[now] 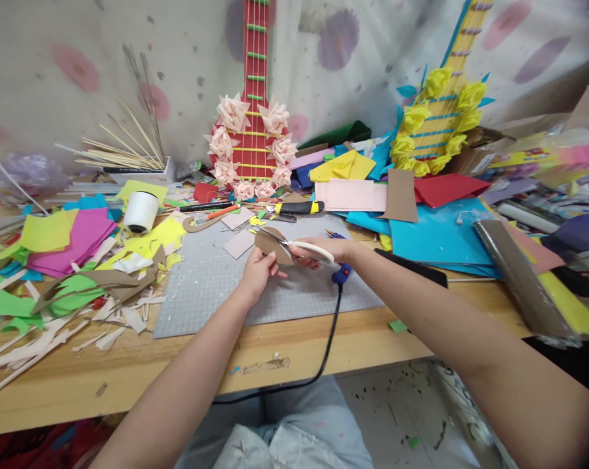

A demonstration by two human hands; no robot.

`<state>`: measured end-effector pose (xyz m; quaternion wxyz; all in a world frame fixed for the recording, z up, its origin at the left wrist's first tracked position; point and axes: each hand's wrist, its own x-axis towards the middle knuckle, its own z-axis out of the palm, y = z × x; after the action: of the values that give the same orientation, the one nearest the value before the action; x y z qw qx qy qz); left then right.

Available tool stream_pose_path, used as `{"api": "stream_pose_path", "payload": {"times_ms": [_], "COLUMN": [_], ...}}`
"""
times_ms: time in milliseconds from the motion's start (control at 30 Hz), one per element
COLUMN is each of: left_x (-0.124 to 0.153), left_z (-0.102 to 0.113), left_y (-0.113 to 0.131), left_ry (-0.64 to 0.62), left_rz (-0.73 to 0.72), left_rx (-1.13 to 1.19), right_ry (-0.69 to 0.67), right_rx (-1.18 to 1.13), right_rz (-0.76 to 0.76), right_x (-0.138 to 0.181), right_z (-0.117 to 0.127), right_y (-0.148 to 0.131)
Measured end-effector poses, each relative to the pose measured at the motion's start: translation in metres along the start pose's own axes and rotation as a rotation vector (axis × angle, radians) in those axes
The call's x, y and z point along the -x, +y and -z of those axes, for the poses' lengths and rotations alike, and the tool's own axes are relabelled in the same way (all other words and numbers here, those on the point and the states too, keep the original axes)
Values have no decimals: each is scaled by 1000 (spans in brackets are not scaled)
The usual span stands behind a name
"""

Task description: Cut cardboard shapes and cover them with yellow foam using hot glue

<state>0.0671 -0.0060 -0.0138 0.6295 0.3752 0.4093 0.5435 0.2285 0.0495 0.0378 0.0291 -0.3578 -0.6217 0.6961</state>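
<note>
Two hands meet over the grey cutting mat point(211, 286). The left hand point(257, 270) pinches a brown cardboard piece point(269, 242). The right hand point(324, 251) is closed around cream-handled scissors point(307, 248), their blades at the cardboard's edge. A blue glue gun point(342, 273) lies just beneath the right wrist.

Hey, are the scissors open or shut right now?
Probably open: one blade of the scissors lies across the brown cardboard piece that the left hand holds; the other blade is hidden.
</note>
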Motion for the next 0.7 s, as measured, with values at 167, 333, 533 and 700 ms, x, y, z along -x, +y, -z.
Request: {"api": "stream_pose_path", "payload": {"times_ms": [167, 333, 533, 700], "left_x": [0, 1, 1, 0], "left_z": [1, 1, 3, 5], "left_y": [3, 4, 5, 7], "left_ry": [-10, -13, -57, -77], "left_rz": [-3, 2, 13, 32], "left_rx": [2, 0, -18, -24], "right_ry": [44, 37, 72, 48], "right_rx": [-5, -39, 33, 35], "right_rz": [-40, -57, -65, -86], "right_x": [0, 0, 8, 14], "right_z": [0, 2, 4, 6], "right_y": [-3, -1, -2, -3]}}
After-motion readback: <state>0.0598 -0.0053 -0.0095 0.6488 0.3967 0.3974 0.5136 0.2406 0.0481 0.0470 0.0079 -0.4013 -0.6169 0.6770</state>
